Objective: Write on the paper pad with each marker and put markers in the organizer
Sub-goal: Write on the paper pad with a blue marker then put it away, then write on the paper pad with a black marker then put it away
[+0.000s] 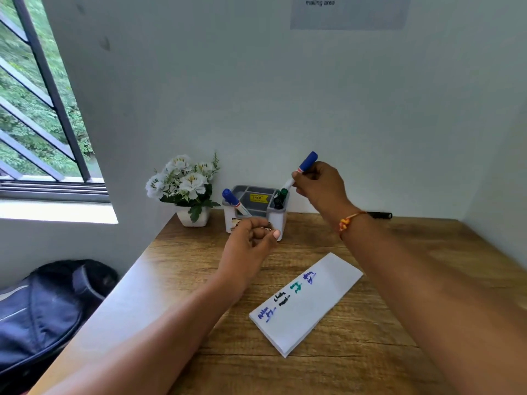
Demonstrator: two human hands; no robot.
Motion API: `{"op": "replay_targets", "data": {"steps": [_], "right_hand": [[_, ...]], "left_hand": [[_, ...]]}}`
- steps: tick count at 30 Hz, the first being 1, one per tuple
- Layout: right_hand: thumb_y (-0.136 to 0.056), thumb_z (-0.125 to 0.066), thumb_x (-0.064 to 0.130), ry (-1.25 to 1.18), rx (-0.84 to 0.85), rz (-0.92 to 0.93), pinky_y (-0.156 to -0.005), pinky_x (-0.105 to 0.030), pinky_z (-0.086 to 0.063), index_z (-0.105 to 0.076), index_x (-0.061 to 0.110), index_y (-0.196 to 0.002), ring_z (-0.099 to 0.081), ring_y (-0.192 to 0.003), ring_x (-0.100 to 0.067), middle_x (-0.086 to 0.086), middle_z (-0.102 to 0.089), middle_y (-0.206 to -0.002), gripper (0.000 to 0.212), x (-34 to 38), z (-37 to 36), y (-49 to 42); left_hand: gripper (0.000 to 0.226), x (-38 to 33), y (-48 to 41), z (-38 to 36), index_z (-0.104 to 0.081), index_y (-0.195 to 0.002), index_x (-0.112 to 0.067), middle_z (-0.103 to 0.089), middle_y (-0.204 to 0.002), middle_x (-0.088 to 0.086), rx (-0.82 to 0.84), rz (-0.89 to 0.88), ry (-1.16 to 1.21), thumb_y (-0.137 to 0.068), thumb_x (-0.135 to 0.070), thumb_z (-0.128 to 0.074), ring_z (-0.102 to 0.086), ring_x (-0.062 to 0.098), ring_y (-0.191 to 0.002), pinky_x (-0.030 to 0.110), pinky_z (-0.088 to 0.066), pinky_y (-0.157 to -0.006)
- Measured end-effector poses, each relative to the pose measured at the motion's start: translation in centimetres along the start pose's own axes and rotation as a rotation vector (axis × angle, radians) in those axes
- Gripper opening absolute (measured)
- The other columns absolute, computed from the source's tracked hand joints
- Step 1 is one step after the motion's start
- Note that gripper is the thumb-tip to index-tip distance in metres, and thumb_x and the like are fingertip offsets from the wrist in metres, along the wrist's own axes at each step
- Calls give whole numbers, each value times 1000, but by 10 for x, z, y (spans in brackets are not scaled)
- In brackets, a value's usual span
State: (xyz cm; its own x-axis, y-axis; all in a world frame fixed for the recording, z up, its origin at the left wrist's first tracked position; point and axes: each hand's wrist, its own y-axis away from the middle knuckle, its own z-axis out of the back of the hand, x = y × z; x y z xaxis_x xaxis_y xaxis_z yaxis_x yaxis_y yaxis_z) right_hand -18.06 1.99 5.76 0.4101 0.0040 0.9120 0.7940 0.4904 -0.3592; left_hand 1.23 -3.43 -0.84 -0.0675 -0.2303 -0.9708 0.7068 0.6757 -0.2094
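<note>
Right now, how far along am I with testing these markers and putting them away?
Done: the paper pad carries four scribbles, and a blue marker and a green marker stand in the organizer. In hand: your right hand holds a second blue marker over the organizer. Left: drop it in, then store what looks like a black marker lying on the table behind your wrist.

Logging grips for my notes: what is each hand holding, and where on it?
Right hand pinches a blue marker on its barrel, just below the cap. Left hand seems to hold nothing.
</note>
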Motion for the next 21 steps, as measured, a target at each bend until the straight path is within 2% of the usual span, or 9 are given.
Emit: {"op": "replay_targets", "data": {"steps": [5,8,12,15,18,21], "right_hand": [[-87,-76,28,173,94,-33,-89,-51,-59,-67,21,-90,-73,-96,-30,-12,-76,-98,12,-11,-6,1],[-86,-77,27,258,133,-25,-92,-48,-59,-74,14,-106,-71,-101,-27,-11,-76,-104,23,-14,-3,0],[-89,-73,11,295,224,-31,-96,-38,-58,-67,12,-128,-68,-109,-21,-7,-73,-120,40,-21,15,3],[-91,-64,2,525,159,-7,-104,-31,-48,-66,11,-130,-64,-118,-23,-9,-70,-129,41,-41,40,7],[-92,-63,7,822,119,-24,-107,-38,-45,-62,8,-135,-59,-125,-32,-17,-63,-136,43,-68,66,9],[-92,-61,11,961,117,-88,-107,-43,-43,-55,7,-141,-53,-129,-37,-20,-58,-139,50,-88,84,8]], "left_hand": [[25,0,0,-2,-60,-110,-26,-73,-100,6,5,-2,-35,-89,-31,-73,-70,27,-98,50,-59,-88],[23,1,-1,-3,-60,-110,-27,-73,-101,7,10,6,-49,-90,-30,-72,-70,27,-99,50,-59,-86],[31,3,-1,-3,-59,-117,-24,-73,-99,1,34,17,-76,-89,-30,-72,-70,20,-96,45,-60,-87],[33,5,-1,-3,-59,-118,-23,-73,-99,0,47,4,-99,-89,-31,-73,-70,19,-96,44,-59,-89],[36,6,-2,-3,-58,-120,-22,-72,-99,1,62,-6,-133,-89,-31,-73,-69,18,-96,44,-58,-91],[36,6,-2,-4,-57,-122,-21,-71,-98,-2,81,-16,-164,-90,-28,-73,-69,16,-93,41,-58,-91]]}}
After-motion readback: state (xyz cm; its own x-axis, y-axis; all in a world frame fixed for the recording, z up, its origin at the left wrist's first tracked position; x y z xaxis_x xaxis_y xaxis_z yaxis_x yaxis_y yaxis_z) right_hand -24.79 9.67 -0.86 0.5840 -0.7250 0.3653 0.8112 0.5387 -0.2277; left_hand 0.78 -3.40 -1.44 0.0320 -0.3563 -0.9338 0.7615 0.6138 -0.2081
